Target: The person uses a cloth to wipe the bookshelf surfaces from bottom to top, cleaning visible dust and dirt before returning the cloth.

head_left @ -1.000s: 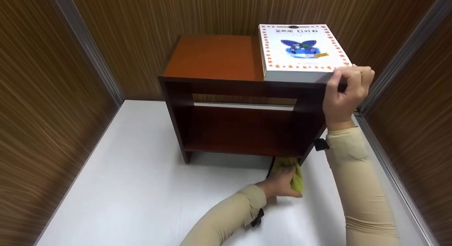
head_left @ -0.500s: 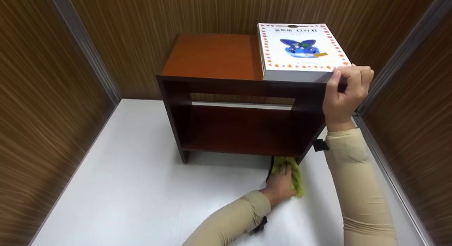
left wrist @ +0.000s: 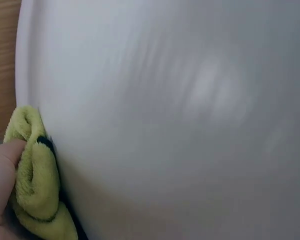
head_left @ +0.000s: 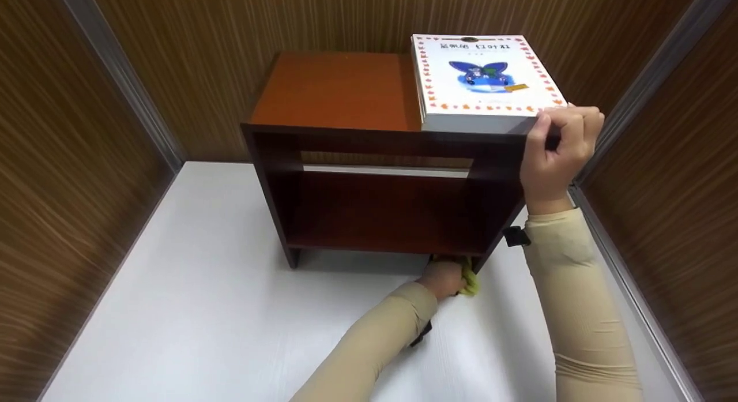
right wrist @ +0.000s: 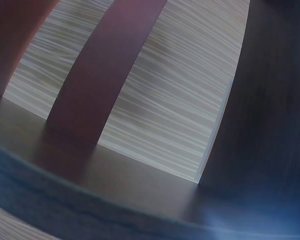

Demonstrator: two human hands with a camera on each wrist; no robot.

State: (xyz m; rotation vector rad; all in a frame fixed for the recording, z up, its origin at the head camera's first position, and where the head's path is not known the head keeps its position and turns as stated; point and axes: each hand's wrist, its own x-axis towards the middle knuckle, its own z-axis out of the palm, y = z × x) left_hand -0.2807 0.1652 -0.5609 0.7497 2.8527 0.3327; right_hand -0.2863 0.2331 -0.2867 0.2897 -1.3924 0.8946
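My left hand (head_left: 443, 280) is low at the shelf's front right leg, gripping a yellow-green cloth (head_left: 469, 280) against the white floor. Its fingertips are hidden under the bottom board. In the left wrist view, the fluffy cloth (left wrist: 37, 180) is bunched and has a dark edging, with the thumb pressed into it. My right hand (head_left: 559, 157) holds the top front right corner of the dark brown shelf (head_left: 340, 93), fingers curled over the edge beside a stack of books (head_left: 484, 73). The right wrist view shows the shelf's inner boards (right wrist: 95, 75), but not the hand.
Striped wood-pattern walls (head_left: 346, 15) close in the back and both sides, with grey metal strips (head_left: 127, 85) at the corners. White flooring (head_left: 190, 310) stretches in front and to the left of the shelf. The shelf's middle compartment (head_left: 386, 209) has an open back.
My left hand has slid the cloth farther under the shelf and a little left, so less of it shows. The right hand keeps its hold; the whole head view has shifted slightly.
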